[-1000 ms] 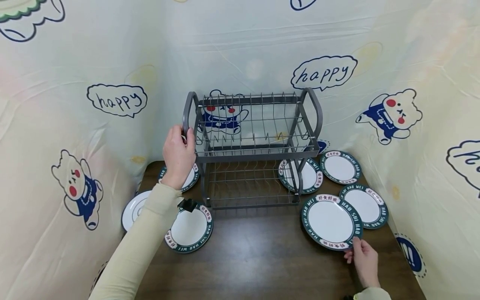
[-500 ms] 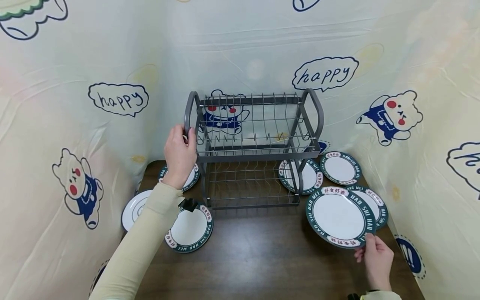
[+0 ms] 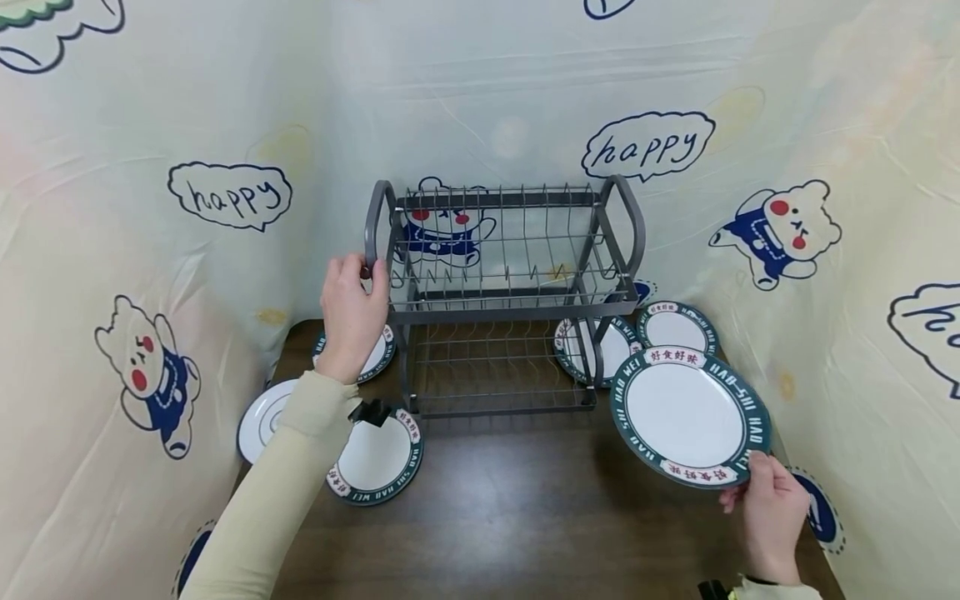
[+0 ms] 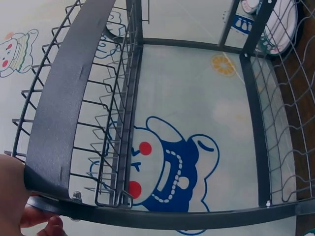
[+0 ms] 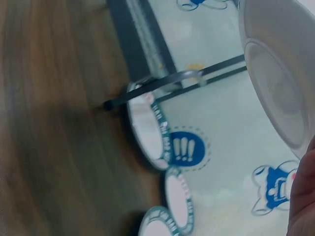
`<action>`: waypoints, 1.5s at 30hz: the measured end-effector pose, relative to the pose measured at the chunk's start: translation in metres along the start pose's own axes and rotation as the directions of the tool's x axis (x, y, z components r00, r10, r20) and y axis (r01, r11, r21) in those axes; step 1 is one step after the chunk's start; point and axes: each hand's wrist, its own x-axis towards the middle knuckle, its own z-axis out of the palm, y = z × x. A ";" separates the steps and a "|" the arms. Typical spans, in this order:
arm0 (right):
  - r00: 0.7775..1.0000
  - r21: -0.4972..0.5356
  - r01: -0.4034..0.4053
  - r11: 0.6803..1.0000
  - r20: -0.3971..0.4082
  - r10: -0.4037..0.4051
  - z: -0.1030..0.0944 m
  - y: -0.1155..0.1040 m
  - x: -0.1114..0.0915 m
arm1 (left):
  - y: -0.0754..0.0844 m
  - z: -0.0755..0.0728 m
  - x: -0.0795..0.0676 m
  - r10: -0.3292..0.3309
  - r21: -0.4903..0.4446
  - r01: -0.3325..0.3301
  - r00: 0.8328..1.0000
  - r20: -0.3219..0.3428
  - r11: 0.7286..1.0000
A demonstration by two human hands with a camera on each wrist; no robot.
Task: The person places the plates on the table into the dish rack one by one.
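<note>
1. Round white plate with dark-green lettered rim (image 3: 684,415): right of the head frame, held above the brown wooden tabletop (image 3: 495,508), tilted.
2. Right hand (image 3: 776,510): fingers grasping that plate at its lower-right rim, thumb on top.
3. Left hand (image 3: 352,315): fingers grasping the left end of the dark-grey metal two-tier dish rack (image 3: 510,316), centre of frame.
4. Matching green-rimmed white plates lie lower left (image 3: 375,458) of the rack and right (image 3: 678,327) of it.
5. Handling (judged): plate stiff, probably light to moderate; glaze-like face may slip. Material uncertain; treat as breakable. Best hold: rim, thumb above, fingers beneath. Rack rigid; side frame gives a sound hold.
</note>
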 end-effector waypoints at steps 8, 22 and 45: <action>0.999 0.108 0.004 0.994 -0.051 0.001 0.000 -0.031 -0.010 | -0.001 -0.004 -0.006 -0.029 0.001 0.029 0.998 0.062 1.000; 0.998 0.288 0.060 0.956 -0.051 -0.048 0.005 -0.068 -0.023 | -0.004 -0.013 -0.007 -0.154 0.172 0.104 0.939 0.308 0.980; 0.981 0.439 0.124 0.890 0.078 -0.175 0.024 -0.134 -0.012 | -0.004 -0.016 -0.007 -0.159 0.130 0.123 0.933 0.322 0.984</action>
